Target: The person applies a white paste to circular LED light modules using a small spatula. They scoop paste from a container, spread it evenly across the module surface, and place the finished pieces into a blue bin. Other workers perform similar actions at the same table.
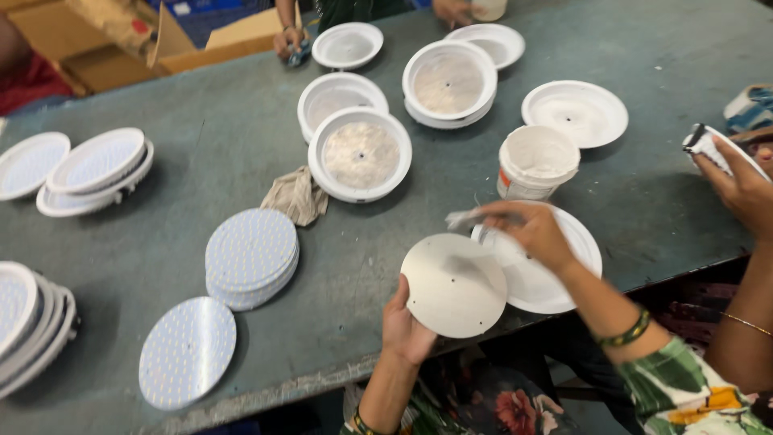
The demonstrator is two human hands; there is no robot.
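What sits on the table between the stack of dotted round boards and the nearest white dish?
In the head view, a crumpled beige rag lies between the stack of dotted boards and the white dish, on the grey table.

Cardboard cartons [201, 40] sit up at eleven o'clock — brown, open-flapped, one with a blue inside showing. Near centre, toward two o'clock, a white tub [535, 163] carries a label [506, 179] — a small orange-red patch on its side.

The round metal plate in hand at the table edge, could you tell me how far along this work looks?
Done, by the look: several white housings hold pasted plates. In hand: the left hand holds a round metal plate while the right hand brushes it, beside the paste tub. Left: a stack of dotted discs and an empty white dish.
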